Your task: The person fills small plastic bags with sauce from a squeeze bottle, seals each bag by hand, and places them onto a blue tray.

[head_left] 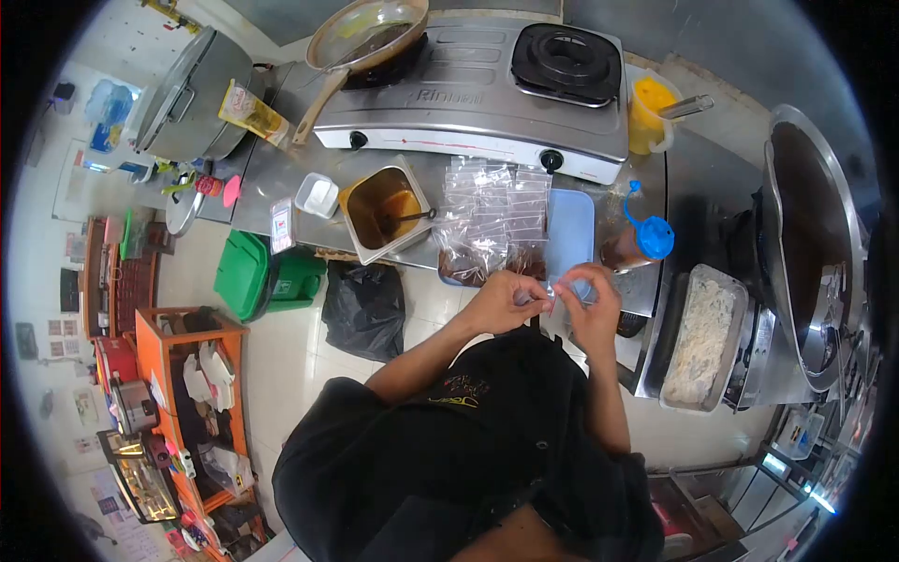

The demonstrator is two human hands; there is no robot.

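My left hand (510,302) and my right hand (591,302) meet at the counter's front edge, fingertips pinched close together. Between them is a small piece of clear plastic (552,291), mostly hidden by the fingers. Just beyond lie rows of clear plastic packets (492,211), spread over a container with dark brown contents at its near end. A light blue tray (570,229) sits beside the packets, partly behind my right hand. To its right stands a bottle with a blue cap (655,238) and brown contents.
A two-burner stove (449,112) carries a frying pan (375,42). Left of the packets is a metal container (361,201) of brown sauce with a ladle. A tray of floury food (702,342) and a large metal pot (787,244) are at right. A green bin (245,276) stands lower left.
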